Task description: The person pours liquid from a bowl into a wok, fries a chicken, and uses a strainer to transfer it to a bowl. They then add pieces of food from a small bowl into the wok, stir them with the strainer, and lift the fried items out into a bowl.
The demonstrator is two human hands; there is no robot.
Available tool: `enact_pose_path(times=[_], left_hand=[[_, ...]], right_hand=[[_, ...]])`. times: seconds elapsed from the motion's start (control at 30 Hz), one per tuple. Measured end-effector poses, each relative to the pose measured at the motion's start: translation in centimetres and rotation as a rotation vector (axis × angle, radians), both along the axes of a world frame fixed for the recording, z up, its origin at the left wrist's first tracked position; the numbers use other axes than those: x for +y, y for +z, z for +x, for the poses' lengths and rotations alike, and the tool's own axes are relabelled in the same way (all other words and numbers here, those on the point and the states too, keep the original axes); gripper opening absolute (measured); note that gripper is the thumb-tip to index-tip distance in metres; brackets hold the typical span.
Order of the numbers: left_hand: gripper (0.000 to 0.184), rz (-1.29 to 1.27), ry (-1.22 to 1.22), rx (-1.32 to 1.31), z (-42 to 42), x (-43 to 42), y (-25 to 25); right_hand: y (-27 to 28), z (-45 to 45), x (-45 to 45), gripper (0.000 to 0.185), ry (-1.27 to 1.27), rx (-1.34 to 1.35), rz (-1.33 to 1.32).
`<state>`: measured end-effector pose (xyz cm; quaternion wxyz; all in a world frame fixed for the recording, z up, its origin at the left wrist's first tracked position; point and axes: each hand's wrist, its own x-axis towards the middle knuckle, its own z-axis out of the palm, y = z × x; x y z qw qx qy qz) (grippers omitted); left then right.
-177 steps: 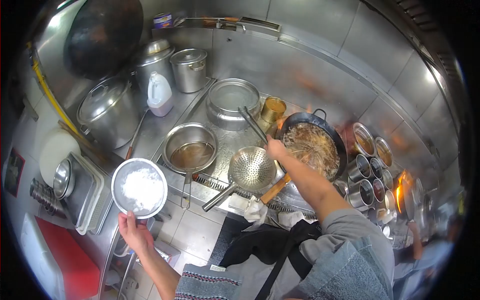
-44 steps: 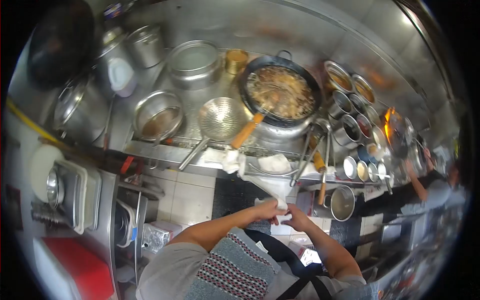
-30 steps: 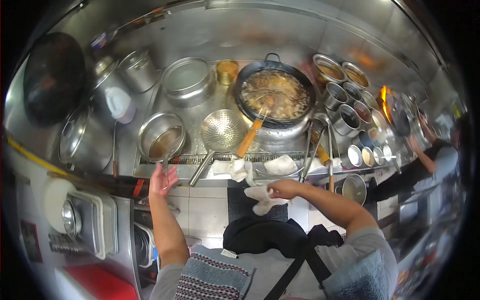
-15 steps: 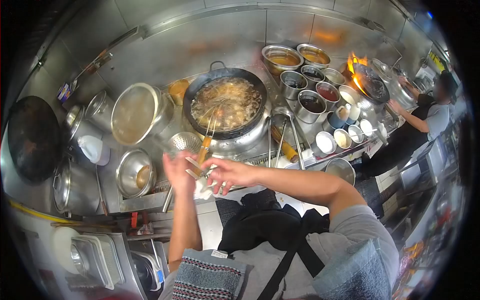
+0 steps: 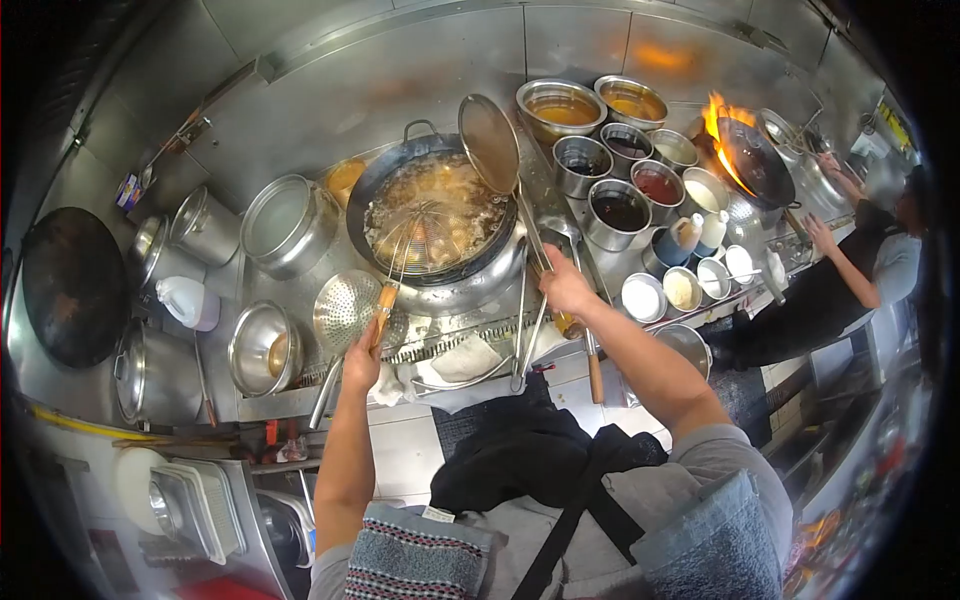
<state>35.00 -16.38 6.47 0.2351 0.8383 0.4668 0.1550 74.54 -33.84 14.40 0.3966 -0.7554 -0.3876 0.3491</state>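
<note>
My left hand (image 5: 363,358) is wrapped round the wooden handle of a wire strainer (image 5: 425,235), whose basket lies in the bubbling oil of the black wok (image 5: 358,215). My right hand (image 5: 566,282) grips the metal handle of a ladle (image 5: 490,143). The ladle's round bowl is raised over the right rim of the wok. A perforated strainer (image 5: 345,308) rests on the stove left of my left hand. White cloths (image 5: 466,360) lie along the stove's front edge between my hands.
Metal pots of sauces (image 5: 617,211) and white bowls (image 5: 643,298) stand to the right. Beyond them a co-worker (image 5: 850,270) is beside a flaming wok (image 5: 760,165). On the left are a water pot (image 5: 285,225), a steel bowl (image 5: 265,350) and a plastic jug (image 5: 188,303).
My hands have moved apart. The left has taken the wire strainer's handle, and the right has taken the ladle and raised it beside the wok. The cloth seen earlier in my hand is no longer there.
</note>
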Motion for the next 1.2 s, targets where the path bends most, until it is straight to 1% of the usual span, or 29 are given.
enact_pose_path(times=[0.03,0.07,0.13,0.17,0.2,0.27,0.3,0.33,0.4,0.43,0.47,0.53,0.6,0.63,0.7,0.8,0.83,0.9,0.93,0.97,1.0,1.07,1.1,1.13,1.2], left_hand=[[0.064,0.012,-0.023,-0.003,-0.2,0.5,0.7],[0.064,0.012,-0.029,-0.006,-0.7,1.0,1.4],[0.065,0.067,-0.051,0.078,-1.9,2.2,4.2],[0.064,0.043,-0.052,0.116,-2.3,2.3,6.7],[0.064,0.04,-0.056,0.109,-2.8,2.7,8.4],[0.062,0.011,-0.037,0.275,-3.6,3.5,11.1],[0.061,0.011,-0.036,0.327,-3.8,3.6,12.4],[0.061,0.009,-0.048,0.32,-4.0,3.5,13.4],[0.061,0.023,-0.082,0.375,-4.4,3.6,14.7],[0.06,0.063,-0.124,0.366,-4.7,3.8,14.9],[0.06,0.06,-0.133,0.36,-5.0,3.6,15.1],[0.058,0.009,-0.188,0.308,-5.1,2.6,17.2],[0.059,0.008,-0.208,0.28,-5.9,3.0,16.6],[0.06,-0.017,-0.231,0.221,-6.3,3.3,15.8],[0.063,-0.039,-0.276,0.097,-6.8,4.2,12.7],[0.06,-0.12,-0.248,0.073,-5.9,2.9,12.0],[0.064,-0.085,-0.272,0.045,-5.7,2.8,10.6],[0.065,-0.099,-0.247,0.005,-4.9,2.0,8.1],[0.066,-0.113,-0.237,-0.031,-4.2,1.3,8.0],[0.067,-0.1,-0.233,0.022,-3.7,0.5,8.1],[0.067,-0.097,-0.213,0.02,-3.2,-0.1,8.1],[0.067,-0.09,-0.215,-0.07,-2.3,-1.1,8.1],[0.066,-0.13,-0.197,-0.037,-1.6,-1.7,9.3],[0.066,-0.123,-0.172,-0.032,-1.3,-2.0,9.7],[0.065,-0.111,-0.178,-0.008,-0.7,-2.9,10.1]], right_hand=[[1.3,-1.1,-0.4,0.063,-0.025,0.041,-0.058],[-0.1,-1.4,-0.3,0.063,-0.032,0.039,-0.058],[-4.4,-2.3,0.5,0.062,-0.04,-0.257,0.043],[-5.1,-3.4,0.6,0.06,-0.06,-0.282,0.037],[-5.4,-4.7,0.7,0.06,-0.063,-0.289,0.034],[-6.0,-8.1,0.7,0.064,-0.08,-0.214,0.023],[-5.1,-10.3,0.6,0.061,-0.088,-0.133,-0.054],[-3.4,-12.4,0.5,0.061,-0.099,-0.139,-0.058],[0.4,-16.2,0.4,0.056,-0.274,0.59,0.029],[1.5,-16.9,0.5,0.052,-0.265,0.76,0.094],[2.0,-17.5,0.5,0.052,-0.274,0.754,0.093],[2.9,-18.0,0.5,0.046,-0.342,0.85,0.131],[3.2,-18.0,-0.3,0.046,-0.323,0.823,0.139],[3.6,-18.1,-0.8,0.045,-0.315,0.831,0.156],[5.0,-18.1,-1.5,0.045,-0.323,0.798,0.141],[6.8,-17.6,-2.2,0.045,-0.333,0.86,0.184],[6.6,-16.8,-2.2,0.045,-0.294,0.848,0.179],[6.8,-15.3,-1.5,0.045,-0.254,0.806,0.161],[7.1,-14.5,-0.9,0.044,-0.229,0.766,0.15],[7.3,-13.8,-0.1,0.038,-0.211,0.766,0.167],[7.3,-12.6,0.8,0.038,-0.191,0.767,0.162],[6.7,-9.9,3.2,0.039,-0.052,0.71,0.136],[5.8,-8.6,4.5,0.035,-0.006,0.707,0.128],[5.2,-7.3,5.8,0.035,0.021,0.714,0.125],[3.6,-5.0,8.2,0.041,0.151,0.585,0.056]])
